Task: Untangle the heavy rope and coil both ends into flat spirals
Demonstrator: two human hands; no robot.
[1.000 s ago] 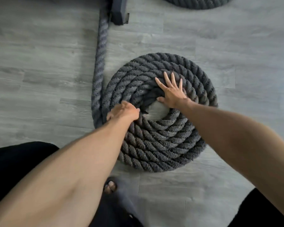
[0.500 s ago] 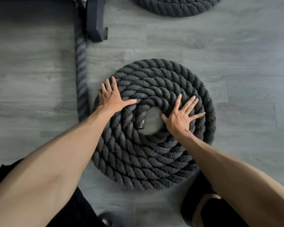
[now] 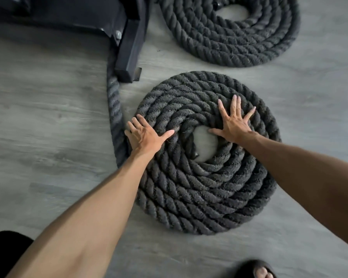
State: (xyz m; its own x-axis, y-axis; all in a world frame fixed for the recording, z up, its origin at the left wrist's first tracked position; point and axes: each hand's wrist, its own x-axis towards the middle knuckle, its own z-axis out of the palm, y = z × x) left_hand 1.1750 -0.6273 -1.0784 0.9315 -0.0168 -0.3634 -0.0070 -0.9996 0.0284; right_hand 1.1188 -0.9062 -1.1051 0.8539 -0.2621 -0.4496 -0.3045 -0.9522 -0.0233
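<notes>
Grey rope coil point(image 3: 199, 197) lies mid-floor point(image 3: 48, 137); left hand point(image 3: 145, 137), curled a second ago, now presses flat with spread fingers like the right hand point(image 3: 234, 127), suggesting final flattening; second coil point(image 3: 229, 43) beyond looks finished.

rope point(image 3: 199, 193): coarse twisted fibre (fuzzy, matt) | floor point(image 3: 48, 121): smooth grey wood-grain | frame point(image 3: 129, 47): matt black metal

Top edge crops the far coil point(image 3: 229, 43); the rope strand point(image 3: 114, 103) vanishes behind the black frame point(image 3: 130, 49).
</notes>
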